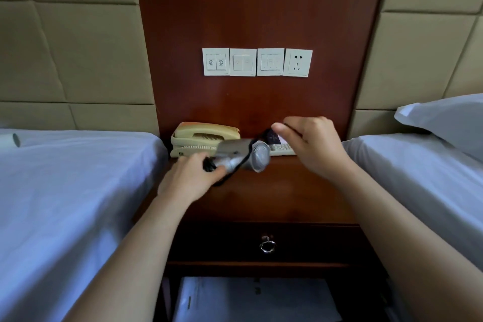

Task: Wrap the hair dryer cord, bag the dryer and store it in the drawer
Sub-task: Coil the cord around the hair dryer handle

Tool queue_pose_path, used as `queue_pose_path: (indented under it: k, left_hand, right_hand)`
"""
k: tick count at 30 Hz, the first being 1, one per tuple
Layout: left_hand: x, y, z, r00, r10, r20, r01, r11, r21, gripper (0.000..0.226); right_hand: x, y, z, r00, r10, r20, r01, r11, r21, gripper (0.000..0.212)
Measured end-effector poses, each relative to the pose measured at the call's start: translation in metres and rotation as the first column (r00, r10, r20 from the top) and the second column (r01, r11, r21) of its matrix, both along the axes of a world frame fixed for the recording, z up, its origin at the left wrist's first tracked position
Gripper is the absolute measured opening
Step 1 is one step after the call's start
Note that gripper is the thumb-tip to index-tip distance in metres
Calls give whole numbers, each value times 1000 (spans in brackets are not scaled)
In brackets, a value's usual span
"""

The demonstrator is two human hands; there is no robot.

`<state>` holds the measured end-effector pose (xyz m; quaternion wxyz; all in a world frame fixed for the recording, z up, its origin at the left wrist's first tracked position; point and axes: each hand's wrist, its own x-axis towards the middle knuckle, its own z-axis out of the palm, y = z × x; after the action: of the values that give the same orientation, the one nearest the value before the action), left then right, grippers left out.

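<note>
A silver hair dryer (244, 155) is held just above the dark wooden nightstand (261, 198), its round rear grille facing me. My left hand (188, 178) grips its handle. The black cord (230, 174) loops around the handle and runs up to the right. My right hand (311, 146) pinches the cord near its black plug end, above and right of the dryer. The drawer (264, 243) below the tabletop is shut, with a metal ring pull (268, 246). No bag is visible.
A beige telephone (201, 140) and a white remote (283, 150) lie at the back of the nightstand. Wall switches and a socket (298, 62) sit above. Beds with white sheets (65, 191) flank both sides; a pillow (449, 120) lies right. Papers (256, 300) fill the lower shelf.
</note>
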<state>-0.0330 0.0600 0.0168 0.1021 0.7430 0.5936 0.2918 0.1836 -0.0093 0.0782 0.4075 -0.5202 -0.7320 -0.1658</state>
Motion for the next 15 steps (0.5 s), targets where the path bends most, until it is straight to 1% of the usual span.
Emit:
queue_pose_path:
  k: [2,4,5,8,12,13,15]
  left_hand:
    - [4,-5,-1,986,-146,-78,142,989,-50,31]
    - [9,-12,-4,951,-285,-119,270,955,-123,31]
    - [11,-15,-4,936,-334,-114,315,937,-153,36]
    - [15,-25,-1,906,-422,-34,407,891,-201,53]
    - [17,-28,3,846,-532,-27,513,827,-229,64]
    - [18,-27,3,843,-536,-32,514,823,-242,61]
    - [21,-28,1,838,-542,-56,513,820,-253,47]
  right_hand:
    - [-1,4,-2,997,-1,-82,3,1000,15,45]
    - [-3,7,-6,995,-15,-94,15,1000,-2,48]
    - [-2,9,-8,996,-32,-89,31,999,-15,49]
    - [5,13,-13,989,-75,-124,67,996,-65,46]
    - [11,19,-18,980,-103,-173,81,988,-129,51]
    - [12,20,-19,980,-106,-168,82,986,-143,52]
    - [13,21,-19,983,-109,-150,81,980,-182,52]
